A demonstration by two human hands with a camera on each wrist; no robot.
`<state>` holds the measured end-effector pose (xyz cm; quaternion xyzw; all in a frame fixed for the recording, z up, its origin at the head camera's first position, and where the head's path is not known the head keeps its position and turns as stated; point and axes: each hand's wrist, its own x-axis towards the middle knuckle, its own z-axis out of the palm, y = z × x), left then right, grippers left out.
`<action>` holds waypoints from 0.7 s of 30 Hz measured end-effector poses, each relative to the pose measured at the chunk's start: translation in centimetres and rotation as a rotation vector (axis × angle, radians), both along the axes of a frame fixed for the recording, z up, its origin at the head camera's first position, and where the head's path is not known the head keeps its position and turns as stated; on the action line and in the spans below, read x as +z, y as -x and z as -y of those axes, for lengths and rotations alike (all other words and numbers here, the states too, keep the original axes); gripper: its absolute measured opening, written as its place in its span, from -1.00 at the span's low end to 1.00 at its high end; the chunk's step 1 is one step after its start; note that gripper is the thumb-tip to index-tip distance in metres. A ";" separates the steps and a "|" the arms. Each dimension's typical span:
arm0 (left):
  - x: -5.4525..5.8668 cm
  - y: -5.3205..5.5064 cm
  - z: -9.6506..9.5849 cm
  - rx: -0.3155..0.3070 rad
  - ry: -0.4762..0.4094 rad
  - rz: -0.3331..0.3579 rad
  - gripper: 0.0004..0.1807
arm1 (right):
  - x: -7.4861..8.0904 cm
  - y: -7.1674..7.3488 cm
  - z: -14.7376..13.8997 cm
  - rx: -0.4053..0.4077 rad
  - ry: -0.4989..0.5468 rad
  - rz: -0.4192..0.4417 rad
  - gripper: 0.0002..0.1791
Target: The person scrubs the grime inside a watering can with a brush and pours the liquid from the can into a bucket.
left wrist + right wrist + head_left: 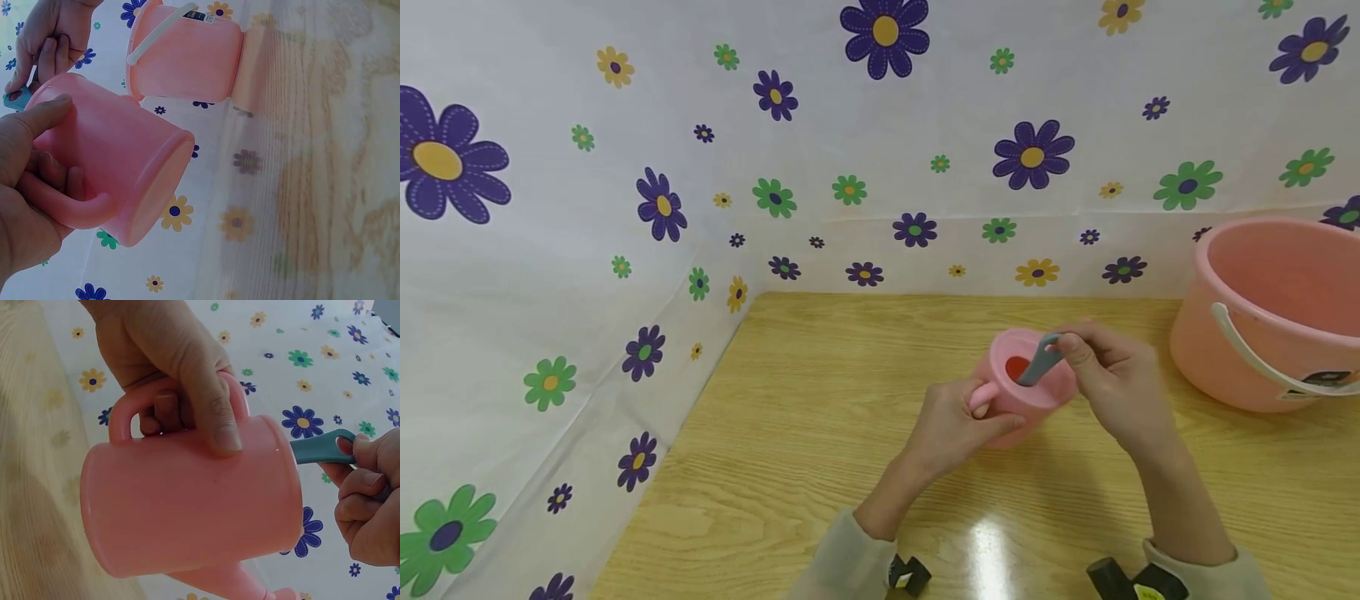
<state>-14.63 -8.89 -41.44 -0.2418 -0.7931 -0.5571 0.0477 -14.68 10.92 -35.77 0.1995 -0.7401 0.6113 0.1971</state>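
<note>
My left hand (958,425) grips the handle of a small pink watering can (119,144), thumb against its side. The can is held tilted above the table, its base showing in the left wrist view and its spout (234,578) pointing down in the right wrist view. With my right hand (1116,379) I pinch the looped end of a blue-grey tool handle (319,449), whose other end goes into the can's top opening. The tool's head is hidden inside the can. Something red (1017,367) shows within the opening beside the handle.
A large pink bucket (1232,350) with a white carrying handle (1255,350) stands at the right on the wood-grain table (760,467). A white flower-print cloth (820,133) rises along the back and left of the table.
</note>
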 end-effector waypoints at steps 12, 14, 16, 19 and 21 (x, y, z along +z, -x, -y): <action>0.1 -0.2 -0.2 -0.010 0.025 -0.026 -0.71 | 0.8 -0.7 0.0 -0.035 0.070 0.085 -0.82; 0.1 -0.2 -0.2 -0.018 0.016 -0.029 -0.69 | 0.8 -0.6 0.2 -0.023 0.042 0.071 -0.83; 0.1 -0.2 -0.2 -0.023 0.008 -0.032 -0.67 | 0.7 -0.5 0.4 -0.014 0.009 0.049 -0.85; 0.1 -0.2 -0.1 -0.028 -0.001 -0.033 -0.65 | 0.5 -0.4 0.5 -0.005 -0.025 0.026 -0.87; 0.1 -0.2 -0.1 -0.025 0.000 -0.033 -0.65 | 0.3 -0.4 0.6 0.001 -0.044 0.024 -0.89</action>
